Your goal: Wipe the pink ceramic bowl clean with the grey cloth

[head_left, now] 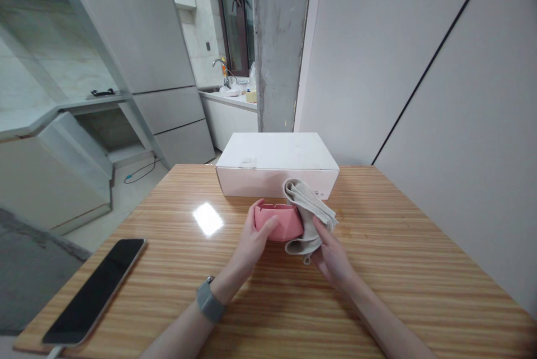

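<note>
A small pink bowl-like dish point(282, 221) is held just above the wooden table point(377, 292), in front of a white box. My left hand point(253, 240) grips the dish's left side, thumb on its front wall and fingers round the back. My right hand point(332, 258) holds a beige cloth point(306, 211) and presses it against the dish's right side; the cloth drapes over the rim. A grey watch sits on my left wrist.
A closed white cardboard box point(274, 166) lies at the table's far edge. A black phone point(95, 290) rests face up near the front left corner. A wall runs along the right; a fridge and kitchen counters stand beyond the table on the left.
</note>
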The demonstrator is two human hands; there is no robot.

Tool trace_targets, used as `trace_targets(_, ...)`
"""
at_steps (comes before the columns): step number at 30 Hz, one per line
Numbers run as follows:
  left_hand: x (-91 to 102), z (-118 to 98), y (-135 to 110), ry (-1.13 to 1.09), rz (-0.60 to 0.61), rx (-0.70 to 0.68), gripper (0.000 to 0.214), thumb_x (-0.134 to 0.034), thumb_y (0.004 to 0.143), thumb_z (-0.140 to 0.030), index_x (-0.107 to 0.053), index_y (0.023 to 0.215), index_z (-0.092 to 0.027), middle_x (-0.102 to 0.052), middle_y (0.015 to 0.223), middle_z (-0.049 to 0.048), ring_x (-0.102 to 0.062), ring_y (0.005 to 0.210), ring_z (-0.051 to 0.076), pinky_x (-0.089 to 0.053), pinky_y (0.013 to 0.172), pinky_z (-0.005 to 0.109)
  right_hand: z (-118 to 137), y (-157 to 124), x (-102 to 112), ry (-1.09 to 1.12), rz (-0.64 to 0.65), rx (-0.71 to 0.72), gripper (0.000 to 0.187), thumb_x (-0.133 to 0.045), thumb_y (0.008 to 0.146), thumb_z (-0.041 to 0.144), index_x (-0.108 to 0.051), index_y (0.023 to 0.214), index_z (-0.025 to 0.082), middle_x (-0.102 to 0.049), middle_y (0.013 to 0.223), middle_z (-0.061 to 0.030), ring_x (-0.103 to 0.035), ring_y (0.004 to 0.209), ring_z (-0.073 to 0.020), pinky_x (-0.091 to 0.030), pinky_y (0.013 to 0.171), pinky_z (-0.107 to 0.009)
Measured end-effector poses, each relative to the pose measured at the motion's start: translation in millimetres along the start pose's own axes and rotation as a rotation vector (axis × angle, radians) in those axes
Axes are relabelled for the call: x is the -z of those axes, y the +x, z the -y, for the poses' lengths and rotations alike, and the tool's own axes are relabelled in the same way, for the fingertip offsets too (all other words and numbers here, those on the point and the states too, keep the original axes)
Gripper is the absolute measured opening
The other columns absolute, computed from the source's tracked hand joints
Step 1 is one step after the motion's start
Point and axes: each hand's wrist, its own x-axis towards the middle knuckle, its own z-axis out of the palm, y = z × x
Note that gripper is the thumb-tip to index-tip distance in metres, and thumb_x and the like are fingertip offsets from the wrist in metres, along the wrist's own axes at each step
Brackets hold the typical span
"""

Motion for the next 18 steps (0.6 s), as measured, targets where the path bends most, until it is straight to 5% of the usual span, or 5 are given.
trace_targets(4,2.9,1,2,-0.191,0.107,0.118,0.052,-0.058,0.084,-0.036,-0.051,0.132,-0.020,-0.058,0.131,0.0100,-0.052,0.123,0.025,-0.038,0.102,0.035,8,4,0,0.011,-0.007,0.080,0.031,-0.074,0.070,0.047,-0.074,0.091,0.023,-0.076,0.101,-0.0034,-0.066,0.108,-0.0265,-0.056,0.088,-0.034)
trace_targets(7,3.3,-5,-1,-0.152,0.122,0.060,0.053,-0.065,0.081,-0.033,-0.055,0.130,-0.019,-0.056,0.136,0.0100,-0.047,0.129,0.024,-0.034,0.106,0.033,15,5,0,0.017,-0.030,0.092,0.031,-0.071,0.073,0.046,-0.074,0.092,0.022,-0.076,0.102,-0.0042,-0.065,0.110,-0.0269,-0.055,0.089,-0.034)
trace_targets(12,-0.4,-17,-9,-0.168,0.115,0.011,0.078,-0.077,0.071,-0.034,-0.045,0.139,-0.015,-0.058,0.132,0.0149,-0.051,0.123,0.027,-0.037,0.104,0.036,20,0,-2,0.044,-0.048,0.028,0.037,-0.072,0.071,0.048,-0.073,0.097,0.022,-0.076,0.102,-0.0038,-0.065,0.109,-0.0270,-0.055,0.089,-0.035)
trace_targets(18,-0.3,-14,-11,-0.200,0.225,0.108,0.094,-0.082,0.061,-0.036,-0.037,0.141,-0.016,-0.061,0.120,0.0153,-0.059,0.106,0.028,-0.046,0.091,0.038,16,-4,-3,0.005,-0.015,-0.014,0.041,-0.070,0.072,0.052,-0.073,0.099,0.020,-0.077,0.099,-0.0058,-0.065,0.108,-0.0300,-0.054,0.090,-0.040)
